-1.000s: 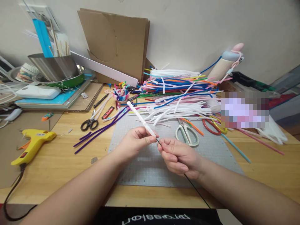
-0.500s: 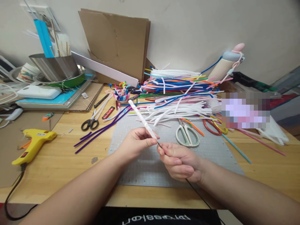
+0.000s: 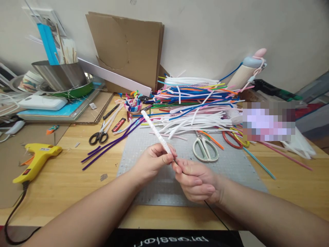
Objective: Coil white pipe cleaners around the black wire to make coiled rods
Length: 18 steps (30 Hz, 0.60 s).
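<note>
Between the fingers of my left hand [image 3: 155, 159] is the lower end of a white wrapped stick [image 3: 155, 132], coiled like pipe cleaner and tilted up to the left. A thin black pipe cleaner or cord [image 3: 217, 215] leaves the stick's lower end. My right hand [image 3: 197, 180] pinches this black strand close beside my left fingertips, and its tail trails from under the palm toward my lap. Both hands are above the grey cutting mat [image 3: 159, 192]. Grey-handled scissors [image 3: 205, 151] lie on the mat beyond my right hand.
A pile of coloured pipe cleaners [image 3: 195, 103] spreads behind the mat. To the left lie purple pipe cleaners [image 3: 110, 147], black scissors [image 3: 99, 137] and a yellow glue gun [image 3: 38, 159] with its cable. Cardboard sheets [image 3: 125, 51] lean on the wall; a bottle [image 3: 241, 73] stands back right.
Both hands stay almost in place, with the white stick still held at the same slant. My right fingers have shifted very slightly around the black strand.
</note>
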Available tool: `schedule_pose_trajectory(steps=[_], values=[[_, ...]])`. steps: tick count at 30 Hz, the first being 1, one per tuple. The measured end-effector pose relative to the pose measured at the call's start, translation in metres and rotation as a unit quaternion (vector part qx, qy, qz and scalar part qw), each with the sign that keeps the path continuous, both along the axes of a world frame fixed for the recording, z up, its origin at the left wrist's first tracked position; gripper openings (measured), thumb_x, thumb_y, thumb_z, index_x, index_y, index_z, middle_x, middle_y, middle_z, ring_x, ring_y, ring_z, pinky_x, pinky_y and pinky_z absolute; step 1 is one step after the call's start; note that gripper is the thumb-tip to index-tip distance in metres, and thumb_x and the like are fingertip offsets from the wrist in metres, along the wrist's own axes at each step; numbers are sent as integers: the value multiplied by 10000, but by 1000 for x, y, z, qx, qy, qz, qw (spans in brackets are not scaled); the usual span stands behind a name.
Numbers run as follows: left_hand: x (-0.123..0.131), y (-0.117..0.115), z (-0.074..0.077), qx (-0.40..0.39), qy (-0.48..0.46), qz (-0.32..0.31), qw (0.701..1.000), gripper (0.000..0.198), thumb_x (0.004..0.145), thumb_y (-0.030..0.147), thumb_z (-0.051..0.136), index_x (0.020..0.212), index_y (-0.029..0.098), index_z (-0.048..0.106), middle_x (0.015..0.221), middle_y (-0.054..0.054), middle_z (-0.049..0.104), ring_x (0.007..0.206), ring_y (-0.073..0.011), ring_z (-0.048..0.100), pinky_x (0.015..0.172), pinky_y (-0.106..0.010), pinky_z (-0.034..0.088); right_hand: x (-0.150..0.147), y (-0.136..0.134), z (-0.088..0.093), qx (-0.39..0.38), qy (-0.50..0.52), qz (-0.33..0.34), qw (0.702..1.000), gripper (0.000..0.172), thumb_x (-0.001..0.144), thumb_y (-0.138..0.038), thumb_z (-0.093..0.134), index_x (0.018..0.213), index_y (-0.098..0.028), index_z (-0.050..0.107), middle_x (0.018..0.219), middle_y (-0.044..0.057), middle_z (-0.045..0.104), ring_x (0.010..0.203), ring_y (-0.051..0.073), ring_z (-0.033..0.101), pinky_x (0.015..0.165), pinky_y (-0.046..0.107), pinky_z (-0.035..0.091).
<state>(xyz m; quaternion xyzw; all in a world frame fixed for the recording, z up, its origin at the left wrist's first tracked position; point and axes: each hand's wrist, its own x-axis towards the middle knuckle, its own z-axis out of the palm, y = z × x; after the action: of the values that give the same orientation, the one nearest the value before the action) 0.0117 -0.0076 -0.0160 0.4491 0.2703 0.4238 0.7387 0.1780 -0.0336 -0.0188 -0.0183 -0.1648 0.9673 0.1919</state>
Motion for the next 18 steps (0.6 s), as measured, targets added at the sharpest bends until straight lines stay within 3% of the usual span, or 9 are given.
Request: schedule_pose_trajectory(steps=[9, 13, 18], values=[[5, -5, 4, 9, 14, 16, 1000, 260, 681, 394, 731, 667, 151, 639, 655, 4, 586, 639, -112, 522, 683, -237, 381, -2, -3, -2, 0, 1, -10, 1000, 130, 945, -232, 396, 871, -186, 491, 481, -106, 406, 243, 20, 201, 289, 108, 255], [11, -11, 5, -62, -32, 20, 997, 278, 648, 403, 755, 655, 149, 641, 659, 15, 578, 591, -88, 497, 654, -223, 375, -5, -3, -2, 0, -7, -24, 1000, 150, 944, -256, 411, 818, -188, 454, 476, -113, 359, 256, 19, 178, 303, 113, 236], [14, -15, 9, -148, -97, -26, 984, 232, 643, 344, 773, 696, 158, 645, 608, 22, 578, 561, -85, 517, 659, -220, 392, -9, -3, -3, 16, 5, -32, 999, 169, 932, -303, 445, 806, -191, 435, 468, -122, 334, 252, 19, 161, 300, 119, 214]])
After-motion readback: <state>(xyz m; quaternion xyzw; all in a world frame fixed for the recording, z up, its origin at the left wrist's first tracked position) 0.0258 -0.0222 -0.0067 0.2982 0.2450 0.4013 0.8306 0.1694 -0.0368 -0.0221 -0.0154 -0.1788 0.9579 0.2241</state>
